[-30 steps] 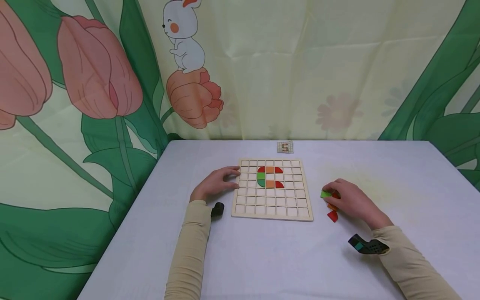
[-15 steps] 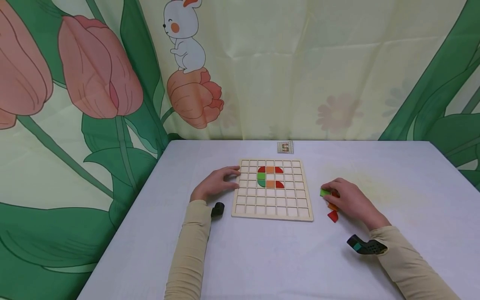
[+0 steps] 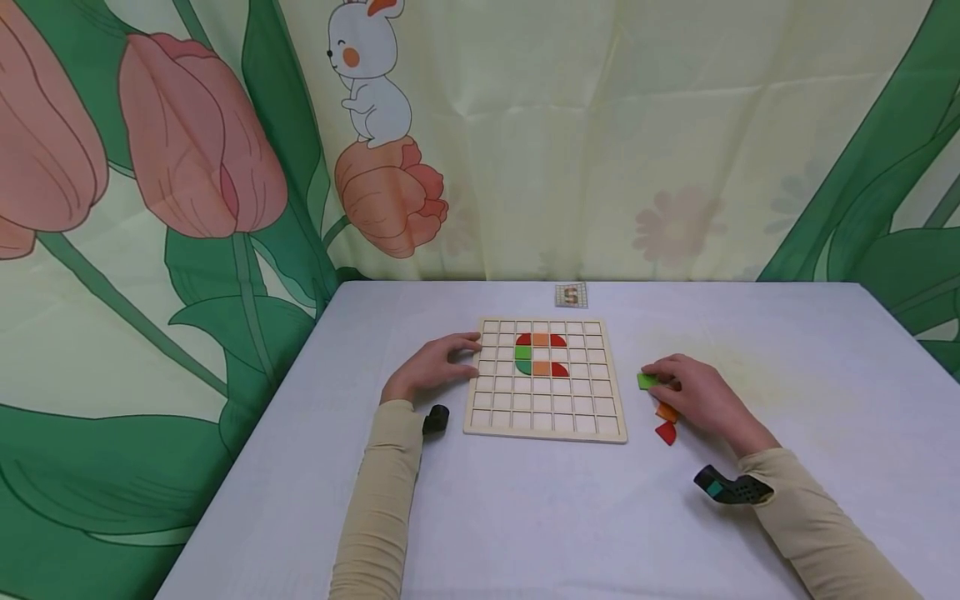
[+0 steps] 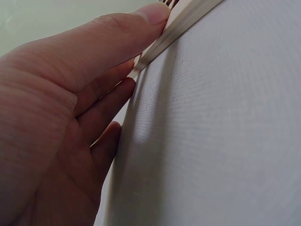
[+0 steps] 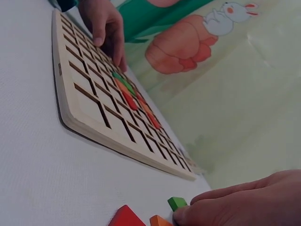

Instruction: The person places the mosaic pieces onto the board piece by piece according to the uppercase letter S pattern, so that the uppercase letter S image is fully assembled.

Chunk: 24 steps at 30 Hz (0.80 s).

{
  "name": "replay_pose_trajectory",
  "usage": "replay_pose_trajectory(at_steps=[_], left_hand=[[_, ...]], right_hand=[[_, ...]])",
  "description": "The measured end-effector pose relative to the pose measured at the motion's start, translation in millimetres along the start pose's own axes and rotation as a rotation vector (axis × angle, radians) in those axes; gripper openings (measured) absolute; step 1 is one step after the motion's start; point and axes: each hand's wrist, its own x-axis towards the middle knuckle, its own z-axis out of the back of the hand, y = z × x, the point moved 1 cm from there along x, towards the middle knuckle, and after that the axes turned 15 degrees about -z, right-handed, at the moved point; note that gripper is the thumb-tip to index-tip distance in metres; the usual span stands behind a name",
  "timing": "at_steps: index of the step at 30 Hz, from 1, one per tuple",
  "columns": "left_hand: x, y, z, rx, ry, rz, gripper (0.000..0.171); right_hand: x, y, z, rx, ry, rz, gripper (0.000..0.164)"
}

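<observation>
My left hand lies at the left edge of a square wooden grid board. In the left wrist view its thumb touches the board's rim and the other fingers extend along the side. Coloured tiles sit in the board's cells: red quarter-rounds, orange squares, a light green square and a dark green quarter-round. Right of the board, my right hand pinches a light green square tile between thumb and fingers. Close below that hand lie an orange tile and a red quarter-round tile.
A small printed pattern card lies behind the board, near the far edge of the white-covered table. Beyond it hangs a curtain printed with tulips and a rabbit. Each wrist wears a black camera.
My right hand has shifted slightly left and away from me, with the green tile moving along. A red tile that showed under its fingers is now hidden. The left hand stays put.
</observation>
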Motion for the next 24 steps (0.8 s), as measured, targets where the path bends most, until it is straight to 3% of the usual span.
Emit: replay_pose_trajectory(at_steps=[15,24], left_hand=[[-0.2,-1.1,0.3,0.001,0.008,0.016,0.050],[-0.8,-1.5,0.5,-0.007,0.004,0.015,0.050]], right_hand=[[3,5,-1,-0.001,-0.003,-0.006,0.040],[8,22,-2,0.011,-0.004,0.031,0.034]])
